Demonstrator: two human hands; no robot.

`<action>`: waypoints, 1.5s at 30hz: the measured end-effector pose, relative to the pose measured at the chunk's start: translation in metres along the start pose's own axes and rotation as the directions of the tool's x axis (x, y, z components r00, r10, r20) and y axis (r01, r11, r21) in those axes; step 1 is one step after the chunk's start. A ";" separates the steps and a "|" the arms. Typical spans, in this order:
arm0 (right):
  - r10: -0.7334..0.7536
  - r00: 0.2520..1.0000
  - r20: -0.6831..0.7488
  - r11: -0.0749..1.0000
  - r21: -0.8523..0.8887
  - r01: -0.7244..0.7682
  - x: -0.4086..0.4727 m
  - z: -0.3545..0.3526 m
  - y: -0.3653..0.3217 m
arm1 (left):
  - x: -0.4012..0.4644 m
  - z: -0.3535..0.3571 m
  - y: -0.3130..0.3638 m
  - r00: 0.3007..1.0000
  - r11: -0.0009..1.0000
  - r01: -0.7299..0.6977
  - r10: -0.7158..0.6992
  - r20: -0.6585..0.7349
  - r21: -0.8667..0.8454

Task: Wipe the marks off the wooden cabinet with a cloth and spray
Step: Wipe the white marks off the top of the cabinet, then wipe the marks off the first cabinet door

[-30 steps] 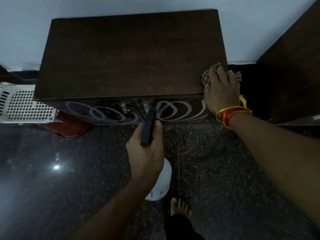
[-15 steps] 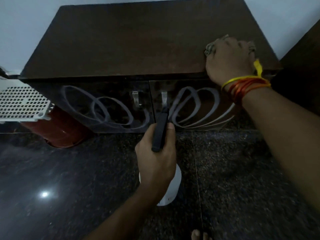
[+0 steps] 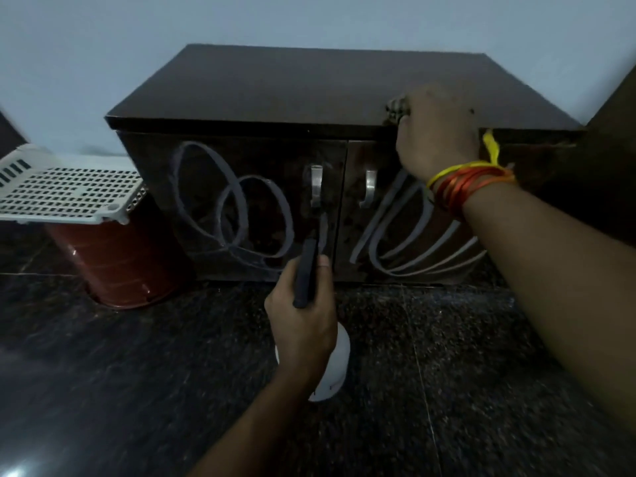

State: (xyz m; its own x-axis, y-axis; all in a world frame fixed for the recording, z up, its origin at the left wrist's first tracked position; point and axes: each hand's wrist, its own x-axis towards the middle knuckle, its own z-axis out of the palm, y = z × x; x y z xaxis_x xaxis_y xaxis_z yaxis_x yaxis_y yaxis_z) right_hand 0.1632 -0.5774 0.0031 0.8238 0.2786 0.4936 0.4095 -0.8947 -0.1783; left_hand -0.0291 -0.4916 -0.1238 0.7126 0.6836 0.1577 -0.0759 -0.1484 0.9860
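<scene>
Our right hand (image 3: 437,139) is closed around the cloth (image 3: 395,108) at the front right edge of the cabinet top; only a small crumpled part of the cloth shows past the knuckles. We wear yellow and red threads (image 3: 464,182) on this wrist. Our left hand (image 3: 306,325) holds the spray bottle (image 3: 332,370), with the fingers curled around its neck and the thumb beside the black nozzle (image 3: 306,270), which points to the cabinet doors. The wooden cabinet (image 3: 309,94) stands on the dark floor (image 3: 103,373) against the pale wall (image 3: 309,18). Its doors carry pale looping marks (image 3: 234,208) and two metal handles (image 3: 316,185). On the left, a white basket (image 3: 65,191) lies on a red bucket (image 3: 117,263).
</scene>
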 end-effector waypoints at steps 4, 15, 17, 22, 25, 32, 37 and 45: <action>0.054 0.994 -0.096 0.982 0.187 -0.035 -0.022 -0.003 -0.026 | 0.011 -0.029 0.011 0.998 1.000 -0.021 0.021 -0.051 -0.003; 0.188 0.967 -0.173 0.902 0.421 -0.100 -0.082 0.016 -0.066 | 0.032 -0.070 0.004 0.989 0.996 -0.085 0.084 -0.121 -0.001; 0.211 0.967 -0.140 0.896 0.424 -0.134 -0.089 0.018 -0.066 | 0.035 -0.077 0.005 0.984 0.996 -0.082 0.086 -0.159 0.027; 0.220 0.970 -0.103 0.890 0.429 -0.156 -0.099 0.026 -0.070 | 0.045 -0.096 0.006 0.955 0.996 -0.066 0.079 -0.284 0.057; 0.218 0.971 -0.095 0.888 0.432 -0.157 -0.102 0.032 -0.078 | 0.050 -0.106 0.000 0.941 0.997 -0.041 0.058 -0.333 0.058; 0.176 0.981 -0.082 0.877 0.465 -0.119 -0.110 0.047 -0.094 | 0.039 -0.124 -0.032 0.940 0.991 0.076 -0.035 -0.340 0.108; 0.201 0.978 -0.051 0.860 0.488 -0.151 -0.116 0.054 -0.099 | 0.021 -0.128 -0.053 0.940 0.975 0.190 -0.147 -0.308 0.113; 0.395 0.910 0.127 0.718 0.575 -0.392 -0.140 0.066 -0.105 | 0.002 -0.129 -0.072 0.942 0.950 0.277 -0.239 -0.236 0.146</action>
State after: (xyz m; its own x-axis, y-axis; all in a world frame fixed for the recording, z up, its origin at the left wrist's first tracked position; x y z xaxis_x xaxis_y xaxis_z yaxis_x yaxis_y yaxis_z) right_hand 0.0311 -0.4993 -0.1037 0.9610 -0.0556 0.2710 0.1969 -0.5507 -0.8111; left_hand -0.1125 -0.3876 -0.1874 0.5251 0.8478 -0.0744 0.2273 -0.0555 0.9722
